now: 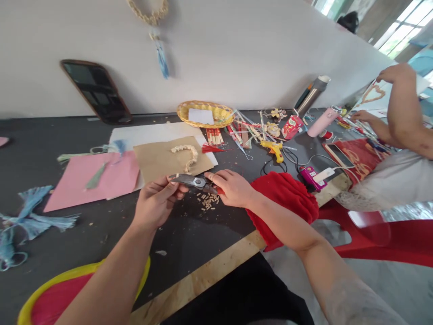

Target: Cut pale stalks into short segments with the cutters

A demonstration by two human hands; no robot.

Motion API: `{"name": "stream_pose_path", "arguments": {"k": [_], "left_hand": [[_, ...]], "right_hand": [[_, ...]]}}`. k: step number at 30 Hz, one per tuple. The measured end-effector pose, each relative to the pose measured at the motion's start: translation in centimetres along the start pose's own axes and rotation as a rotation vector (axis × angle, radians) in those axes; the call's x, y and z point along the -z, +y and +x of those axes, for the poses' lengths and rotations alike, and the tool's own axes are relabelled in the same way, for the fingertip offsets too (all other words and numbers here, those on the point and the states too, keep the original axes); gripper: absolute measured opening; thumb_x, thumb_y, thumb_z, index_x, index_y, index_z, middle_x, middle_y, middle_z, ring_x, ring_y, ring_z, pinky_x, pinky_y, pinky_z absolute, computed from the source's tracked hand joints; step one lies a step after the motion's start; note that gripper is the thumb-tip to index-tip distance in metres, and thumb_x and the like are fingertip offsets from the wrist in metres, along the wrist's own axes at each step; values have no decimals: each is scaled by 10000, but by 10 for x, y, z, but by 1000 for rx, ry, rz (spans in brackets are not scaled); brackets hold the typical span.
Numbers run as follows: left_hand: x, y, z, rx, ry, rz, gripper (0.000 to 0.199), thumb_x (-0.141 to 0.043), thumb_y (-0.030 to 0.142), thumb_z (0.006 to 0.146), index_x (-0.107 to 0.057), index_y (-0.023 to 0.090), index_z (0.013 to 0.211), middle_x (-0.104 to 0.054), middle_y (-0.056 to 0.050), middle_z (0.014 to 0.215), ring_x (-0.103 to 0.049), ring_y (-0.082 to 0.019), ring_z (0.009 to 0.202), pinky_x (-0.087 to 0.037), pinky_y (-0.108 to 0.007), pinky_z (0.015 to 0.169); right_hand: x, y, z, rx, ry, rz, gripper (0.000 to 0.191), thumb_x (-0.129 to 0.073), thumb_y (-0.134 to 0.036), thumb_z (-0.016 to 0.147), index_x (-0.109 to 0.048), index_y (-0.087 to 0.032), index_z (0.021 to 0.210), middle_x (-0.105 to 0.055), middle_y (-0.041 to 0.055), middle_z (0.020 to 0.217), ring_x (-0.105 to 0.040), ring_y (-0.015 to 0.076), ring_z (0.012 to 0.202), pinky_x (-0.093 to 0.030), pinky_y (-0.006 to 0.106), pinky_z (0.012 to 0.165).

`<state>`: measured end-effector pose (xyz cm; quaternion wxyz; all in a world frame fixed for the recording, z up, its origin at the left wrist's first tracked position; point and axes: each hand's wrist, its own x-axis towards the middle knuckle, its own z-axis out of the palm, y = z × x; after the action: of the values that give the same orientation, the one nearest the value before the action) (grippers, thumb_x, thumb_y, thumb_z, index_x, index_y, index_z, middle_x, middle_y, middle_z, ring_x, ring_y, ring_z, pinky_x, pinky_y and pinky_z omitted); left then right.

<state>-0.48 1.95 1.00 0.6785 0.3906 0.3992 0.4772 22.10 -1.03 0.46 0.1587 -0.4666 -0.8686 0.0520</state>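
My right hand (233, 187) is wrapped round the red handles of a pair of pruning shears (198, 181), whose blades point left. At the blade tips my left hand (157, 198) is closed in a pinch. A small pale wooden piece (177, 175) shows at its fingertips; most of it is hidden. Just below the shears lies a scatter of short cut wooden pieces (208, 201). Beyond the blades, a curved row of pale wooden pieces (191, 153) rests on a sheet of brown paper (155, 158).
A wicker basket (182, 116), yellow glue gun (273, 149) and red cloth (287, 198) lie around the hands. Pink paper (74, 180) and blue tassels (37, 214) are left. A phone (96, 90) leans on the wall. Another person's arms (404, 108) work at right.
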Motion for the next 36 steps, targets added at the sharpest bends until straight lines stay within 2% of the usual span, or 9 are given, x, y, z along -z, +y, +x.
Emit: {"name": "stream_pose_path", "arguments": {"k": [5, 8, 11, 15, 19, 24, 28, 31, 36], "left_hand": [[0, 2, 0, 16, 31, 9, 181, -828, 196, 584, -679, 130, 661, -673, -25, 568, -552, -94, 491, -421, -171, 463], [0, 2, 2, 18, 54, -1, 147, -797, 148, 590, -667, 128, 657, -666, -26, 561, -546, -95, 491, -413, -182, 467], [-1, 2, 2, 1, 77, -12, 127, -776, 127, 607, -656, 138, 647, -663, -24, 559, -536, -98, 501, -405, -195, 474], [-3, 3, -1, 16, 58, -27, 182, -829, 158, 550, -663, 158, 625, -652, -18, 555, -524, -107, 519, -384, -211, 482], [-5, 10, -3, 17, 18, -78, 276, -892, 254, 506, -633, 176, 561, -571, 1, 521, -442, -94, 521, -324, -218, 469], [-8, 18, -2, -31, 74, -161, 311, -908, 288, 496, -616, 193, 547, -547, 19, 565, -368, -82, 537, -309, -218, 477], [-12, 19, -2, -8, 91, -153, 260, -887, 292, 511, -657, 200, 590, -578, 18, 552, -401, -92, 548, -338, -227, 502], [-13, 18, -1, 6, 84, -159, 237, -872, 282, 518, -664, 198, 596, -614, 21, 555, -425, -94, 539, -348, -233, 503], [-11, 14, -2, -33, 72, -116, 186, -841, 270, 563, -670, 202, 595, -653, 7, 563, -517, -116, 561, -390, -236, 515]], "right_hand": [[1, -4, 0, -20, -4, -29, 570, -532, -127, 838, -425, -156, 1397, -600, 117, 1174, -543, 228, 1074, -459, 381, 987], [4, -5, 1, -52, 5, -85, 574, -532, -149, 854, -410, -185, 1413, -591, 116, 1214, -529, 247, 1105, -477, 404, 934], [6, -4, 2, -44, 17, -100, 601, -547, -161, 845, -396, -195, 1426, -574, 116, 1278, -511, 257, 1151, -471, 414, 946], [7, 2, 2, -11, 40, -53, 619, -551, -151, 832, -393, -191, 1430, -560, 110, 1326, -497, 242, 1210, -447, 403, 1008], [7, 9, 1, -10, 44, -10, 603, -557, -153, 840, -407, -213, 1421, -543, 95, 1366, -500, 235, 1236, -431, 404, 1046], [9, 19, 2, -202, 113, -8, 599, -556, -186, 883, -356, -194, 1448, -545, 113, 1343, -518, 247, 1218, -460, 417, 1022], [12, 31, 2, -394, 142, -53, 671, -600, -360, 904, -312, -164, 1478, -558, 140, 1269, -557, 278, 1156, -504, 421, 952], [12, 39, 0, -492, 130, -95, 701, -601, -456, 897, -311, -202, 1482, -539, 148, 1293, -558, 295, 1169, -506, 433, 941], [13, 44, -1, -569, 40, -143, 662, -599, -486, 892, -372, -198, 1444, -509, 163, 1323, -553, 309, 1169, -504, 445, 925]]}}
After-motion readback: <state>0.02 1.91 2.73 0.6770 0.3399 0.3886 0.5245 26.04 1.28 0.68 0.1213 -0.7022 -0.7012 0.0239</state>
